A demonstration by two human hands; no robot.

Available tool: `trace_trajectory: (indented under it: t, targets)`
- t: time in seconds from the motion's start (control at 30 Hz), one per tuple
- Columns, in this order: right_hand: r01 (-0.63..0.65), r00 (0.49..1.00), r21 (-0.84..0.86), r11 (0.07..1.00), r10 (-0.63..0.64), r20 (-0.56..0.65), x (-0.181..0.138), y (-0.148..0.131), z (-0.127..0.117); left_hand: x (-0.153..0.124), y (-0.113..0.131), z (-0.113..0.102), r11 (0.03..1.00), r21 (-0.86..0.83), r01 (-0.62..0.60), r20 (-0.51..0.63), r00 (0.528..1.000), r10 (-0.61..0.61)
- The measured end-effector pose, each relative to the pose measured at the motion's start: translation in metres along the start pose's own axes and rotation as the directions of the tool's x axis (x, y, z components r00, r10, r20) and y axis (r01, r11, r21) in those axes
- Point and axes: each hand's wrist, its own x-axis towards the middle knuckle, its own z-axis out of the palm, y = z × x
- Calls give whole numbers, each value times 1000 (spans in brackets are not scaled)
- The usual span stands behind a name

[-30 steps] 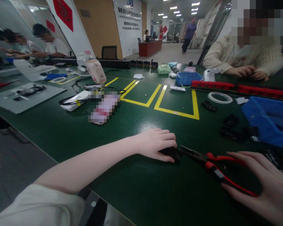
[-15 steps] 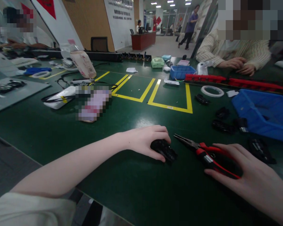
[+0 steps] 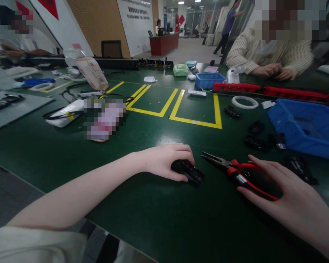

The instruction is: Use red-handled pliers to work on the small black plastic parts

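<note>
My left hand point(image 3: 167, 159) is closed around a small black plastic part point(image 3: 190, 171), holding it low over the green table. The part's near right end sticks out past my thumb and fingers; the rest is hidden in my palm. My right hand point(image 3: 287, 193) holds long-nose pliers point(image 3: 237, 175) with red and black handles, thumb along the lower handle and fingers at the upper one. The jaws stand slightly apart with nothing between them. They point left, close to the black part but not touching it.
At right, a blue bin point(image 3: 307, 131) has several black parts point(image 3: 256, 142) beside it. A white ring point(image 3: 245, 102) lies behind them. Yellow tape point(image 3: 196, 122) marks the table. A phone point(image 3: 106, 122), white pouch point(image 3: 67, 113) and tilted bottle point(image 3: 91, 73) are left. A person point(image 3: 268, 54) sits opposite.
The pliers' jaws have parted a little and the handles have spread. My left hand keeps its hold on the black part. The whole view has shifted slightly.
</note>
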Motion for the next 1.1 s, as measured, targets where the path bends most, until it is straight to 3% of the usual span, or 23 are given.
trace_trajectory:
  t: [0.43, 0.73, 1.1]
  targets:
    - [36, 997, 92, 995, -30, -71, 0, -12, -10, 1, -6, 1, 988, -153, 38, -62, 997, -48]
    - [70, 990, 43, 997, -64, -122, -2, -16, -26, 2, -5, 2, 993, -114, 11, -82, 996, -20]
    - [91, 994, 46, 995, -88, -70, -7, -17, -31, 4, -1, 9, 998, -63, -3, -89, 996, -3]
